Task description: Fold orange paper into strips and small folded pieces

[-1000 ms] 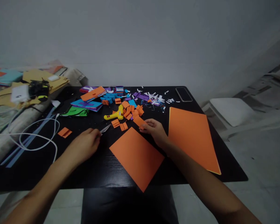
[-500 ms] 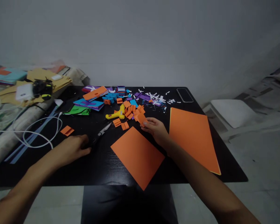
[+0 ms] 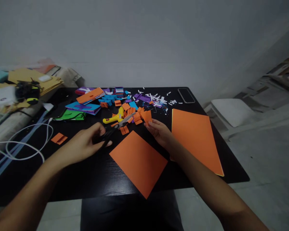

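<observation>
My left hand (image 3: pixel 88 142) grips a pair of scissors (image 3: pixel 115 126) by its black handles, the blades slanting up to the right over a pile of small orange paper pieces (image 3: pixel 137 118). In my right hand (image 3: pixel 160 132) a small orange paper piece (image 3: pixel 147 116) is pinched upright between thumb and fingers. Below and between the hands lies a square orange sheet (image 3: pixel 139 163), one corner overhanging the table's front edge. A yellow hot glue gun (image 3: pixel 113 118) rests just behind the scissors. One folded orange piece (image 3: pixel 59 138) lies apart, left of my left hand.
A stack of orange sheets (image 3: pixel 191 138) lies at the right, a phone (image 3: pixel 186 96) behind it. Paper scraps (image 3: pixel 159 100) and folded coloured papers (image 3: pixel 83 107) spread along the back. A white cable (image 3: pixel 26 144) loops at the left by a cluttered heap.
My left hand has lifted the scissors off the table and brought them right, towards the paper piece. My right hand still holds that piece, now more upright. The view has shifted slightly.
</observation>
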